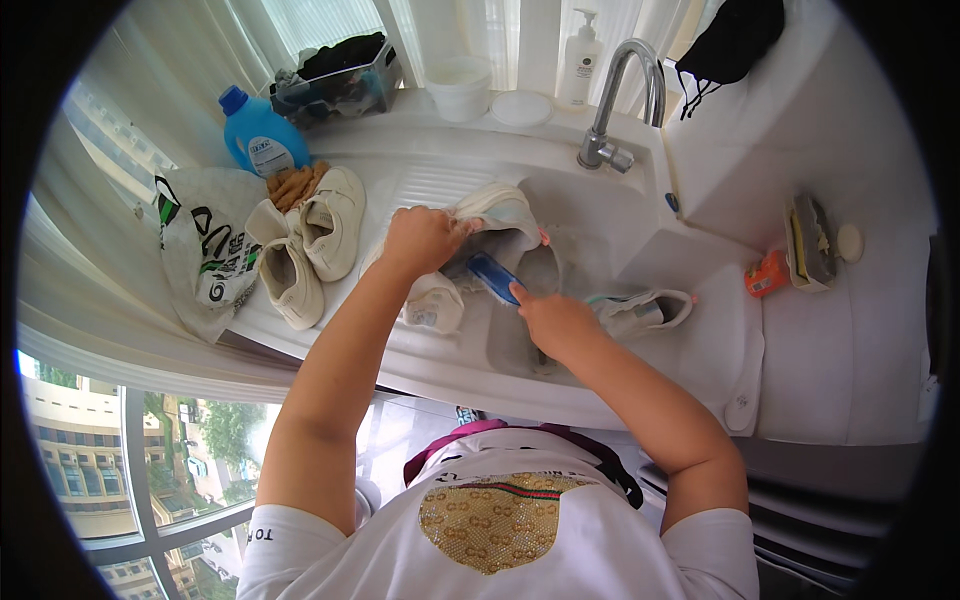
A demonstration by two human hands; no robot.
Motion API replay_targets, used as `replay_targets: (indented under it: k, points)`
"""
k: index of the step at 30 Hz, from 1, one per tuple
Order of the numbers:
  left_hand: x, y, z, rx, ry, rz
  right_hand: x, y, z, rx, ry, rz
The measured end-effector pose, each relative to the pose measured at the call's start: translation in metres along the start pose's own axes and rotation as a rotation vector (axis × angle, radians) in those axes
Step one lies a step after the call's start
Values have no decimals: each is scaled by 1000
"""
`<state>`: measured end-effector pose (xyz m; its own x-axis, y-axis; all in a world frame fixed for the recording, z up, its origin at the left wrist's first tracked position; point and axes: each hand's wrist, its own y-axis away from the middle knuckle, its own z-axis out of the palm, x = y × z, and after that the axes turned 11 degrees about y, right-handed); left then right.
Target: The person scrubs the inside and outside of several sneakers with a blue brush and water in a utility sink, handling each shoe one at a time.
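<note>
My left hand (pixel 424 240) grips a wet white shoe (pixel 499 206) over the sink's left side, its opening tilted towards me. In my right hand (pixel 559 322) is a blue-backed scrub brush (pixel 493 277), its front end just below the shoe; whether the bristles touch it cannot be seen. Under my left forearm lies another white shoe (pixel 433 304), partly hidden by the arm. A white sneaker (pixel 645 311) rests in the right part of the white sink (pixel 577 187).
Left on the counter stand a pair of off-white shoes (pixel 330 225), a brown cloth (pixel 296 184), a plastic bag (pixel 206 247) and a blue detergent bottle (pixel 262 135). Behind are a bin of clothes (pixel 337 82), a white tub (pixel 457 90), a pump bottle (pixel 581 64) and a chrome faucet (pixel 600 135).
</note>
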<state>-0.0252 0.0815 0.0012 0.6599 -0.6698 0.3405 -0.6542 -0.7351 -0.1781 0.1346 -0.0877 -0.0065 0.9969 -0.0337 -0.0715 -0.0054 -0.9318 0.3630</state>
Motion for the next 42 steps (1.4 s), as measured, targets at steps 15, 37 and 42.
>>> replay_targets:
  k: [15, 37, 42]
  points:
    - [-10, -13, -16, -103, 106, -147, 25, 18, 30, 3, -1536, 107]
    - [-32, -18, -22, -212, 486, -354, 71, 64, 13, 99, -1396, 158]
    - [35, 3, -42, -183, 184, -263, 64, 39, -2, 246, -942, -27]
